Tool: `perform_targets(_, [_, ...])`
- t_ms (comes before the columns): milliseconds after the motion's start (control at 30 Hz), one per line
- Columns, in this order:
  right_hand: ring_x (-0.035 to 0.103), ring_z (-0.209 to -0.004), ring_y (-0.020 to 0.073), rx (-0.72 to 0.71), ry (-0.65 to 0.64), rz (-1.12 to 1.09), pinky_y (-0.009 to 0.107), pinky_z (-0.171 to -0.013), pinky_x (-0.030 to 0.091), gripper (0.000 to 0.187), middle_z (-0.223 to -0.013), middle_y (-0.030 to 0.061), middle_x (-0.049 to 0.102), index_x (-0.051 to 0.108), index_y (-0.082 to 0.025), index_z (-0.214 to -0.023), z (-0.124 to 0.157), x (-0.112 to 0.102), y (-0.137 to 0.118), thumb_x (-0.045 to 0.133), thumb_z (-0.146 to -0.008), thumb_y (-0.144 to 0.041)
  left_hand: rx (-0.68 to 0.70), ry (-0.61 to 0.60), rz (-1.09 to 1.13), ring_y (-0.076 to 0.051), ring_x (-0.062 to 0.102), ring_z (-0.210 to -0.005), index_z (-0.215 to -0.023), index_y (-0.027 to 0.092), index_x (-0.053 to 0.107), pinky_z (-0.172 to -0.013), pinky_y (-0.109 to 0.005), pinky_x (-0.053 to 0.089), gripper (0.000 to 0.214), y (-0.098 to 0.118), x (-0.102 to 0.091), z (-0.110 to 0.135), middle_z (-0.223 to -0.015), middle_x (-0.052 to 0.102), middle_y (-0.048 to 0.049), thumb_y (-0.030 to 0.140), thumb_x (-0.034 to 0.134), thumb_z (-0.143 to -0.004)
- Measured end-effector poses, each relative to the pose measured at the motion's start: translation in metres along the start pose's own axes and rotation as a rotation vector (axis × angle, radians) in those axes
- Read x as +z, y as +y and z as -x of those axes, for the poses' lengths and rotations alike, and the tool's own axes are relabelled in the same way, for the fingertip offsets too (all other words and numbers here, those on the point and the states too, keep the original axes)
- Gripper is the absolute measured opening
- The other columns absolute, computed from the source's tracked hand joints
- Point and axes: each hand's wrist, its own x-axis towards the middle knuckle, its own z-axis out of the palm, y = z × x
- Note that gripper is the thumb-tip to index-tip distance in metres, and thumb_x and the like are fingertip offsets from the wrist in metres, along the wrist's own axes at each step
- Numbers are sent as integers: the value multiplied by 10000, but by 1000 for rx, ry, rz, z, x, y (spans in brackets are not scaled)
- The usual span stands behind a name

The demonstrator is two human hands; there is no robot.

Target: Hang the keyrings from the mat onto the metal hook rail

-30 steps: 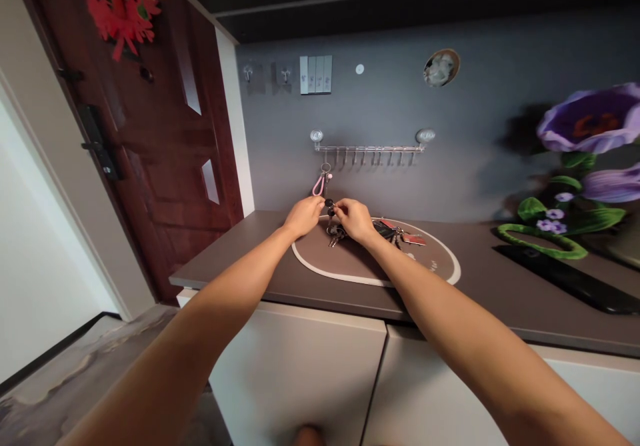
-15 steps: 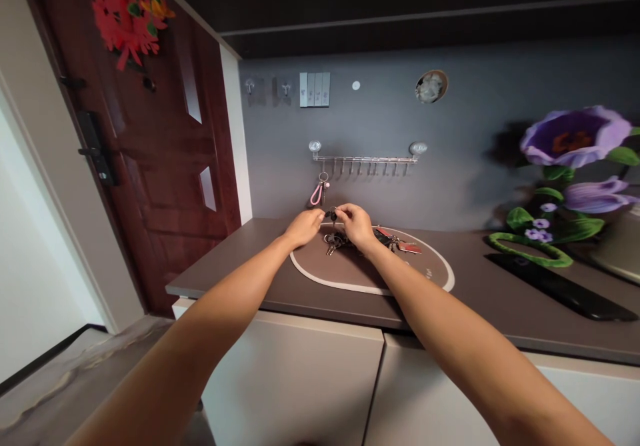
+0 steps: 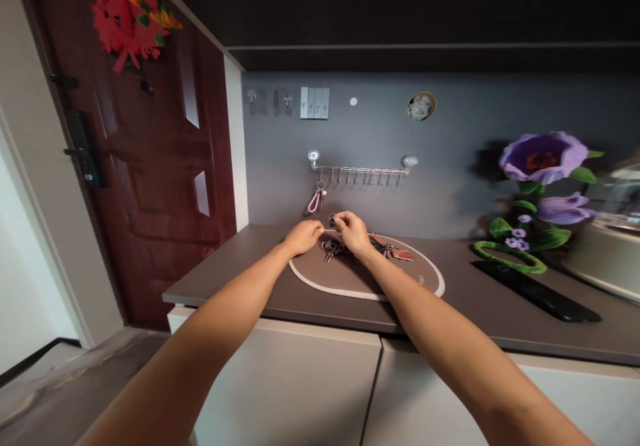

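Note:
My right hand (image 3: pixel 354 234) is closed in a pinch on a small key ring (image 3: pixel 332 219) with dark pieces hanging from it, above the mat. Just to its left, my left hand (image 3: pixel 303 237) is low over the mat's left edge, fingers curled together; whatever they might hold is hidden. Beneath and behind my right hand, a pile of keys (image 3: pixel 328 254) lies on the brown oval mat (image 3: pixel 345 285), partly covered by the hand. A red key tag (image 3: pixel 402 255) is at the pile's right side.
On the grey wall is a clear hook rail (image 3: pixel 365 170), with a pink-strap keychain (image 3: pixel 313 201) on its left end. Purple fabric flowers (image 3: pixel 544 159) and a black elongated object (image 3: pixel 540 291) are on the counter at right. A dark cabinet (image 3: pixel 400 6) overhangs; a red-brown door (image 3: pixel 165 166) stands left.
Both hands were together at the key ring; now my left hand is lower and apart from it, and my right hand holds the ring alone. The view has tilted up slightly.

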Motion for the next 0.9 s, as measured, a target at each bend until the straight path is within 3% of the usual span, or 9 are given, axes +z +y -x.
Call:
perform_targets(333, [518,-648,115,67,58,-30,248,-652,422,223,-701,12,590,568,-153,-753,-8,0,2,470,-735,-353,-27,0,-10,-174,570,-831,-849,158,619,-755,-271,410,258,-3,4,1,-889,645,-76,246,377,-833])
perform_targets(633, [516,-591,87,200,104,-206,220,-579,436,127,-688,6,580,558,-140,-775,-57,0,-22,498,-728,-242,-21,-3,-41,-172,576,-817,-823,159,612,-726,-266,401,266,-5,8,0,-866,648,-78,236,358,-844])
perform_targets(900, [484,-520,76,322,212,-298,210,-526,418,118,-620,5,555,532,-144,-642,-88,8,-39,473,-738,-176,-26,-11,-23,-171,572,-811,-816,159,611,-720,-263,393,268,-6,10,-1,-850,643,-74,230,354,-840])
